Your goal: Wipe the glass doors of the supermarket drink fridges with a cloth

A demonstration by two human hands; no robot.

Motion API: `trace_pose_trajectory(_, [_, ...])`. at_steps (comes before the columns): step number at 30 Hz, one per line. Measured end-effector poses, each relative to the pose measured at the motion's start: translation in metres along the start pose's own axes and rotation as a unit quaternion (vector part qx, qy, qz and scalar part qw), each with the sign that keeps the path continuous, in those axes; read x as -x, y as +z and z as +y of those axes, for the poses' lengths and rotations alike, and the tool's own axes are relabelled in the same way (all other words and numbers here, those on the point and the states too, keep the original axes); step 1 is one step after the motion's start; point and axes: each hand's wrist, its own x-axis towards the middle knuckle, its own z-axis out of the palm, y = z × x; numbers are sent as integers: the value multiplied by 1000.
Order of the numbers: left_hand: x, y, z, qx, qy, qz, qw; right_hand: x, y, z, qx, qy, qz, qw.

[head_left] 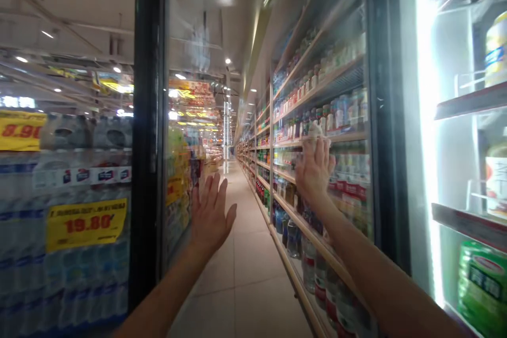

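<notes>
A glass cooler door (148, 116) with a dark frame stands in front of me. My left hand (210, 211) lies flat against its pane with fingers spread, holding nothing. Higher up and to the right, my right hand (313, 171) presses a pale, crumpled cloth (316, 132) to the glass. Only the cloth's top edge shows past the fingertips; the palm hides the rest. Whitish smears (200, 47) mark the upper left of the pane. Bottles on shelves and an aisle show in the glass, partly as a reflection.
On the right, the lit cooler interior has shelves (467, 103) with bottles and a green package (483, 280). To the left stand stacked packs of bottled water (79, 280) with yellow price signs (87, 224). A tiled floor (249, 253) shows through the pane.
</notes>
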Motion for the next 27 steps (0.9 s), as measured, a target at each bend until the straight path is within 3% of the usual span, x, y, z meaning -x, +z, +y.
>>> trace_pose_trajectory(1, [0,-1,-1,0,0,-2,1000,3,0,-7,-4,-33,-16,999])
trace_pose_trajectory(2, [0,-3,-3,0,-2,-1,1000,8,0,-15,-18,-109,-44,993])
trace_pose_trajectory(4, [2,-7,-10,-2,-5,0,1000,16,0,-32,-58,-296,-103,948])
trace_pose_trajectory(5, [4,-9,-15,-5,-6,-1,1000,17,-1,-40,-75,-352,-118,925])
trace_pose_trajectory(6, [9,-12,-21,-8,-3,-5,1000,15,-1,-46,-85,-365,-119,919])
trace_pose_trajectory(9, [35,-22,-35,-23,15,-32,999,1,2,-61,-78,-218,-82,969])
trace_pose_trajectory(11, [65,-30,-40,-35,22,-59,997,10,4,-70,-84,-187,-92,975])
trace_pose_trajectory(13, [101,-42,-39,-46,30,-89,995,46,1,-80,-118,-282,-147,941])
trace_pose_trajectory(16, [151,-63,-39,-55,53,-125,989,117,-10,-94,-189,-468,-234,831])
trace_pose_trajectory(18, [173,-76,-44,-60,51,-143,987,142,-12,-105,-220,-522,-258,783])
trace_pose_trajectory(19, [179,-83,-48,-63,42,-145,987,143,-11,-112,-227,-515,-261,784])
trace_pose_trajectory(23, [184,-100,-61,-72,-14,-123,990,136,-1,-146,-218,-389,-253,859])
trace_pose_trajectory(25, [185,-104,-62,-69,-24,-124,990,160,-3,-157,-235,-408,-258,844])
trace_pose_trajectory(27, [190,-106,-60,-66,-13,-139,988,198,-9,-161,-262,-477,-266,796])
